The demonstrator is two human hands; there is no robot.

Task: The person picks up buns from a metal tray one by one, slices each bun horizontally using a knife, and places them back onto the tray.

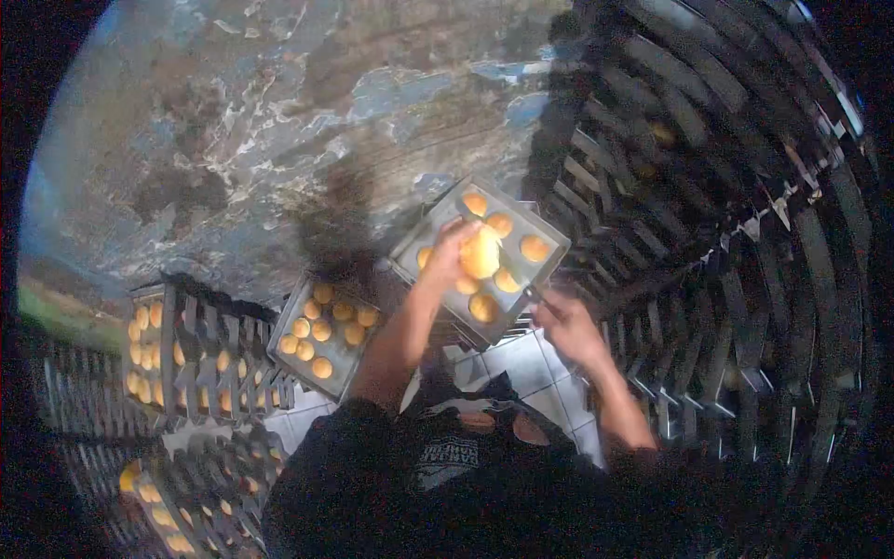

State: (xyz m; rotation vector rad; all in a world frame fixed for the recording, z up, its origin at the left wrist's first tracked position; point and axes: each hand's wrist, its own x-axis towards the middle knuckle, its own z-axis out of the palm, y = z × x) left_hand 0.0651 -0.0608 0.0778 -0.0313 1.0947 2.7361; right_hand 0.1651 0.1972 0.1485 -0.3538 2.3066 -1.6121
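A metal tray (517, 221) with several round golden buns lies in front of my body, on top of a stack. My left hand (449, 252) is over the tray, its fingers closed on a larger, bright yellow bun (480, 253). Close to the tray's lower right edge, my right hand (566, 321) has its fingers curled round a thin dark thing, too small and blurred to name.
Left of my left forearm is another tray (347, 357) of buns. Racks with more buns (144, 349) stand at the far left. Dark slatted racks (745, 279) fill the right side. A worn, peeling wall (251, 121) is ahead; white floor tiles (526, 361) show below.
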